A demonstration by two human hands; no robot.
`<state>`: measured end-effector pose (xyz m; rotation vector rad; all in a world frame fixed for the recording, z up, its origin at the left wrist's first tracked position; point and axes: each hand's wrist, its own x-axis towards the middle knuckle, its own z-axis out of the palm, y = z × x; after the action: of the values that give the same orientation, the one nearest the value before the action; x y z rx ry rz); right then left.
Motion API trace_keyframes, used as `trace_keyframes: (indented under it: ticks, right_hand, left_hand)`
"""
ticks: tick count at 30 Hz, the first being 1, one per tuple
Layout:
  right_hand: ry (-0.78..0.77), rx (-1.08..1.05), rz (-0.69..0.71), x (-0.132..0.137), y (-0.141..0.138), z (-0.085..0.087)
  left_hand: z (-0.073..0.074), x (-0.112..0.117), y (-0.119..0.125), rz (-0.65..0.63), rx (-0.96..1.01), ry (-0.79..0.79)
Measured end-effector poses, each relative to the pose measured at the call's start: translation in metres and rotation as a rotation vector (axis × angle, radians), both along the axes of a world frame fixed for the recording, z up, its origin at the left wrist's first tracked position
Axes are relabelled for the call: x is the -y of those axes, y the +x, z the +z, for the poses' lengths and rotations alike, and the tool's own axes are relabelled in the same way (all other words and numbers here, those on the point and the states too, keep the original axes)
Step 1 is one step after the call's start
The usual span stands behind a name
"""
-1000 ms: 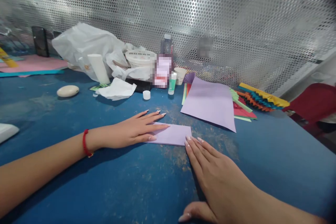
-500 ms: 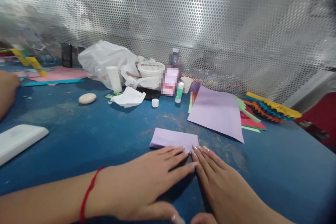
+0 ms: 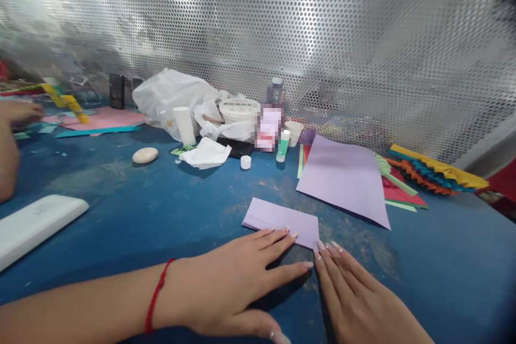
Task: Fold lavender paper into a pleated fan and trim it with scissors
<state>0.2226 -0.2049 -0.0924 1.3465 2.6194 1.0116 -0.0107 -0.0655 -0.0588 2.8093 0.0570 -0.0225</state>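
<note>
A folded strip of purple paper [image 3: 282, 217] lies on the blue table [image 3: 193, 199] in front of me. My left hand [image 3: 237, 279], with a red string bracelet [image 3: 158, 295] at the wrist, rests its outstretched fingertips on the strip's near edge. Its thumb and index finger spread away from the other fingers. My right hand [image 3: 358, 295] lies flat with straight fingers, its tips at the strip's near right corner. Neither hand grips anything. Beyond the strip, to the right, is a larger purple sheet [image 3: 344, 177] on top of other coloured papers [image 3: 403, 191].
A white plastic bag [image 3: 171, 94], a paper tub [image 3: 241, 110], a phone [image 3: 269, 126], a glue tube [image 3: 282, 145] and a white cap [image 3: 245, 162] stand along the back. A white device [image 3: 40, 226] lies left, near another person's arm [image 3: 8, 145]. Pleated paper [image 3: 439, 169] sits right.
The view has shifted, so everything sits further right. My left fingers have spread and show more of the strip's near edge. My right fingertips have slid to its corner. The other person's hand has come further into view.
</note>
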Motion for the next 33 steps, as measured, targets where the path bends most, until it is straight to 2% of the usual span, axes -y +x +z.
trace_keyframes:
  ticks: [2,5,7,10,15,22,29,33]
  right_hand:
    - [-0.045,-0.027,-0.02,0.0,-0.001,0.006]
    - [0.015,-0.129,-0.102,-0.006,-0.006,0.016]
    - [0.051,-0.153,-0.088,-0.012,-0.01,0.019]
    - [0.019,-0.161,-0.049,-0.017,-0.012,0.015]
    - [-0.035,-0.232,-0.079,-0.018,-0.01,0.006]
    - [-0.133,-0.214,-0.102,-0.017,-0.005,0.011]
    - [-0.172,-0.191,-0.139,-0.019,-0.003,0.014]
    - [-0.198,-0.175,-0.14,-0.021,-0.001,0.014]
  left_hand:
    - [0.001,-0.001,0.0,-0.013,0.026,0.013]
    - [0.0,-0.003,0.001,-0.024,0.056,0.007]
    - [-0.001,-0.003,0.002,-0.029,0.074,0.024]
    - [-0.003,-0.003,0.004,-0.037,0.101,0.077]
    - [-0.004,0.002,0.002,-0.038,0.086,0.185]
    - [-0.007,0.023,-0.005,0.198,0.03,0.394]
    - [-0.002,0.025,-0.001,0.267,-0.088,0.455]
    - [-0.01,0.021,-0.003,0.248,-0.093,0.46]
